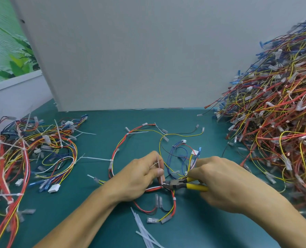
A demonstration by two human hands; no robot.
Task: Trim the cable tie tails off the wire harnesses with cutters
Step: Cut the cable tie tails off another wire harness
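Observation:
A wire harness of red, yellow, blue and black wires lies looped on the green mat in front of me. My left hand pinches a white cable tie tail upright between thumb and fingers. My right hand grips the yellow-handled cutters, whose dark jaws meet the base of that tail at the harness. Other uncut tails stick out from the harness at the left, such as the long cable tie tail.
A huge pile of harnesses rises at the right. A smaller heap of harnesses lies at the left. Several cut tie tails lie near the front edge. A grey panel stands behind the mat.

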